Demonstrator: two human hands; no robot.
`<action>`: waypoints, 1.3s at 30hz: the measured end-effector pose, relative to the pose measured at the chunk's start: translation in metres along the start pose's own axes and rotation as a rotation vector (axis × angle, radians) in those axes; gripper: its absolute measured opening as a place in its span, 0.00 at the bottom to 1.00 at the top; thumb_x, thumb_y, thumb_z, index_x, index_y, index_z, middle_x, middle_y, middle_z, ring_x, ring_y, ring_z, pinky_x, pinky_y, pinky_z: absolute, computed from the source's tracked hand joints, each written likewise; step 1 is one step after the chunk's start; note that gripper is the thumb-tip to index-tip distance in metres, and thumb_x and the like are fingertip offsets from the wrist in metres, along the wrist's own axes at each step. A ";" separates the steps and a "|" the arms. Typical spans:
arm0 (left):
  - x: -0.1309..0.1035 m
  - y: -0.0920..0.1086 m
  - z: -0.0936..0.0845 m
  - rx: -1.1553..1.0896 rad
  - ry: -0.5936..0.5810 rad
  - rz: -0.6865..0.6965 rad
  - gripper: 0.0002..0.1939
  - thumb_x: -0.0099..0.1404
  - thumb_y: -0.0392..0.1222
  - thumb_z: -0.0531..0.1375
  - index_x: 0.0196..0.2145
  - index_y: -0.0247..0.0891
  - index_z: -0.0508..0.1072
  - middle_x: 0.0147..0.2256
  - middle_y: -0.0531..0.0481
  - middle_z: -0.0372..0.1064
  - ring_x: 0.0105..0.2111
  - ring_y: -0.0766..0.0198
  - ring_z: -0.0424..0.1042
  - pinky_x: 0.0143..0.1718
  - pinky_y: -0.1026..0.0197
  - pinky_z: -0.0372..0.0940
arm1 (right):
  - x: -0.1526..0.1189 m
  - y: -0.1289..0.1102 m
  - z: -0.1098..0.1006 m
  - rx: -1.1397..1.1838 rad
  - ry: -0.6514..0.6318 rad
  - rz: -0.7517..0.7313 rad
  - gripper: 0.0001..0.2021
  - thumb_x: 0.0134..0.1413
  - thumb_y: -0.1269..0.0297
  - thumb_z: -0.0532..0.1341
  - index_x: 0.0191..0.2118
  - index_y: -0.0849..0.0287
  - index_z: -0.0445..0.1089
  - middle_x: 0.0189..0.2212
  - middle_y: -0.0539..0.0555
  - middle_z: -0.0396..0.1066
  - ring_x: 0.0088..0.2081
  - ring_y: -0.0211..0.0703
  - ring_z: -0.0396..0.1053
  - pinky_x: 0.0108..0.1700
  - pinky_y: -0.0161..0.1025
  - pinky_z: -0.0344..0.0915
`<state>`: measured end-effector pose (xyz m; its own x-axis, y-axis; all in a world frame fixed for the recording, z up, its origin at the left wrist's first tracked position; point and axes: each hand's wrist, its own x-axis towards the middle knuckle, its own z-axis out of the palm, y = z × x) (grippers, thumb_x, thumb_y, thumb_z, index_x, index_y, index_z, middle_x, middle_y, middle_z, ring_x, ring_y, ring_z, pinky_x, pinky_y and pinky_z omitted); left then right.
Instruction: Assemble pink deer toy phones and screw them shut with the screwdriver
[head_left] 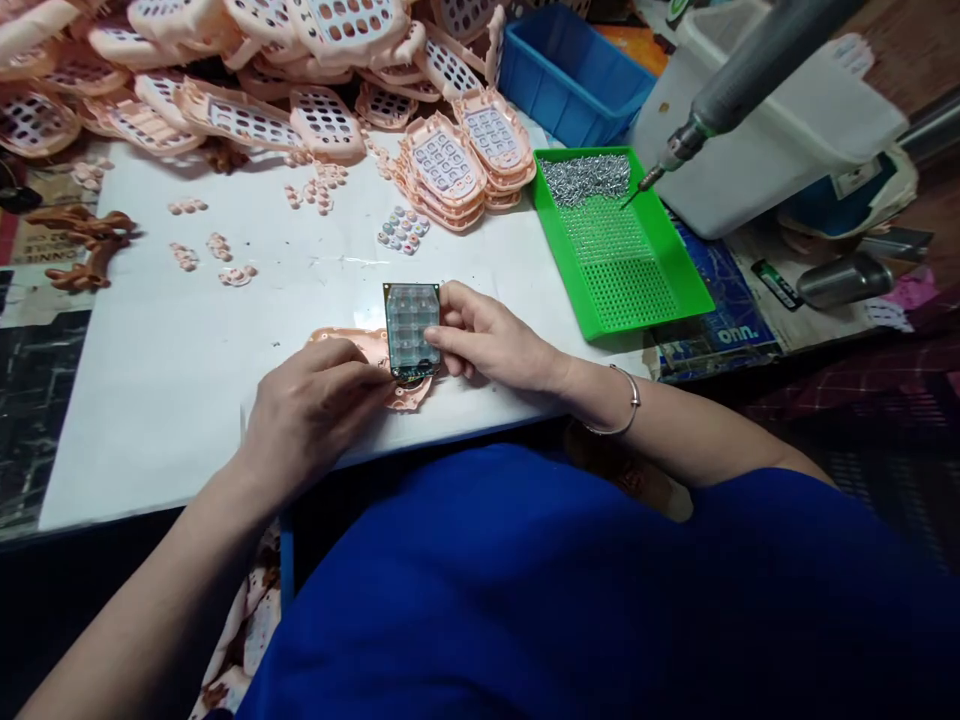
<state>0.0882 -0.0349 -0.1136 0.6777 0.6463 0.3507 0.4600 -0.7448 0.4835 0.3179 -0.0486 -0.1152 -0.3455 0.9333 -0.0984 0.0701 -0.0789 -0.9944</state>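
Observation:
A green circuit board [413, 335] with a clear rubbery keypad layer over it is tilted up above the table. My right hand [480, 335] grips its right edge, thumb on the face and fingers behind. My left hand [319, 395] is closed, its fingertips together at the board's lower left corner; what they pinch is hidden. Under the board and partly behind my left hand lies a peach plastic casing [367, 345]. A few thin wires show at the board's lower edge.
Stacked peach casings with keypads [446, 165] and loose number buttons [403, 230] lie ahead. Peach shells [326, 120] are heaped at the back. To the right are a green tray [637, 310] of screws, a hanging screwdriver [705, 115], a blue bin [551, 90] and a white bin [697, 180].

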 end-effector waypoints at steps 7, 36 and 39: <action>-0.014 0.005 -0.002 0.261 -0.031 0.227 0.08 0.74 0.34 0.55 0.45 0.39 0.74 0.34 0.47 0.73 0.34 0.59 0.68 0.34 0.56 0.65 | 0.003 -0.003 0.004 -0.140 0.052 -0.008 0.05 0.65 0.73 0.53 0.45 0.60 0.60 0.19 0.39 0.59 0.22 0.30 0.60 0.29 0.29 0.62; -0.051 0.034 0.031 0.494 0.070 -0.024 0.39 0.63 0.29 0.57 0.70 0.45 0.60 0.46 0.38 0.72 0.50 0.45 0.71 0.65 0.35 0.57 | 0.018 0.015 0.005 -0.309 0.093 -0.181 0.18 0.67 0.72 0.51 0.60 0.67 0.63 0.34 0.49 0.69 0.38 0.36 0.68 0.51 0.36 0.72; -0.049 0.031 0.031 0.431 0.069 -0.032 0.37 0.62 0.29 0.56 0.68 0.46 0.64 0.45 0.38 0.72 0.48 0.44 0.70 0.62 0.34 0.60 | 0.019 0.017 0.004 -0.322 0.092 -0.190 0.19 0.67 0.72 0.51 0.61 0.66 0.63 0.34 0.49 0.70 0.38 0.36 0.69 0.51 0.37 0.72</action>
<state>0.0870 -0.0946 -0.1411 0.6265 0.6686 0.4006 0.6871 -0.7164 0.1211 0.3084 -0.0334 -0.1342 -0.2958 0.9494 0.1055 0.3081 0.1993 -0.9302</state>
